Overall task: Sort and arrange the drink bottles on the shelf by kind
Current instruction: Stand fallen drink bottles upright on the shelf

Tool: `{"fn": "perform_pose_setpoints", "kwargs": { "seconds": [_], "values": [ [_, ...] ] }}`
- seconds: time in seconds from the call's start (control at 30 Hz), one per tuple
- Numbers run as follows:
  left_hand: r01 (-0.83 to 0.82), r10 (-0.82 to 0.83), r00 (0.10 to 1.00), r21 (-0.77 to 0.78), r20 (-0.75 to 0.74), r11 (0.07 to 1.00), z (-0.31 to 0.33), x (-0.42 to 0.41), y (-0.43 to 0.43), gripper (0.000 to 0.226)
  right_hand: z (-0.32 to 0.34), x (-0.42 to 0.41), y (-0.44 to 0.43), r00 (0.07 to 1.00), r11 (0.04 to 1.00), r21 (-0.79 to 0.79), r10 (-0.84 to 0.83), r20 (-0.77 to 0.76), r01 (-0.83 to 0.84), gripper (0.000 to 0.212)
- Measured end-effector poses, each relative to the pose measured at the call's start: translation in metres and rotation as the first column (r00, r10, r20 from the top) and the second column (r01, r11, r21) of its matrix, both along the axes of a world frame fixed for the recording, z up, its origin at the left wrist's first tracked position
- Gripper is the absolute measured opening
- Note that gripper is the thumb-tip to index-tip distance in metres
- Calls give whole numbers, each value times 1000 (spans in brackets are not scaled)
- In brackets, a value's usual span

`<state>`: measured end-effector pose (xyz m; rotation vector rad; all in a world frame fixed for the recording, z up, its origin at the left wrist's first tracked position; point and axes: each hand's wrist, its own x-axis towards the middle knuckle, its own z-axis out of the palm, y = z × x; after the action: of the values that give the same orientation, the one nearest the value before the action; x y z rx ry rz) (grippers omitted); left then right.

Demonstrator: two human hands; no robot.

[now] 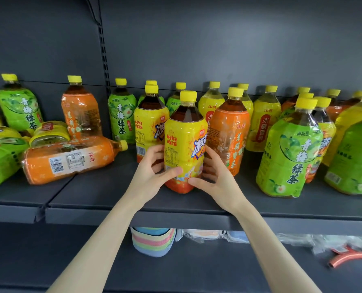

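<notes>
A yellow iced-tea bottle (185, 132) with a yellow cap stands upright near the front of the dark shelf (121, 197). My left hand (152, 174) wraps its lower left side and my right hand (216, 176) its lower right side, thumbs across the front. A second iced-tea bottle (149, 125) stands right behind it to the left. An orange jasmine-tea bottle (230, 132) stands close on the right. A green plum-tea bottle (290, 153) stands further right. Several more upright bottles of mixed kinds line the back.
An orange bottle (70, 159) lies on its side at the left, among other toppled yellow and green bottles (0, 153). More green and yellow bottles crowd the right edge (353, 157). The lower shelf holds stacked pastel bowls (152, 242) and wrapped goods.
</notes>
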<state>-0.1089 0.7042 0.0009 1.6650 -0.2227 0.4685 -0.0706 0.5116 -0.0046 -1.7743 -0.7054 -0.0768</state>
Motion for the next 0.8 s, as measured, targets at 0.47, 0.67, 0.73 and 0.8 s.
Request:
{"fn": "perform_pose_setpoints", "kwargs": {
  "seconds": [0.47,0.67,0.73,0.8],
  "values": [
    [-92,88,995,142,35,986,-1,-5,-6,67,0,-4,1,987,983,-93,-156,48,160,84],
    [-270,271,962,287,40,919,-1,-23,-6,39,4,-16,2,934,906,-257,-285,215,336,70],
    [-304,308,950,337,43,891,0,-31,-2,27,4,-23,4,900,882,-250,-323,294,398,55],
    [-323,327,943,368,53,872,3,-40,4,22,6,-29,7,867,876,-211,-341,364,433,34]
  ]
}}
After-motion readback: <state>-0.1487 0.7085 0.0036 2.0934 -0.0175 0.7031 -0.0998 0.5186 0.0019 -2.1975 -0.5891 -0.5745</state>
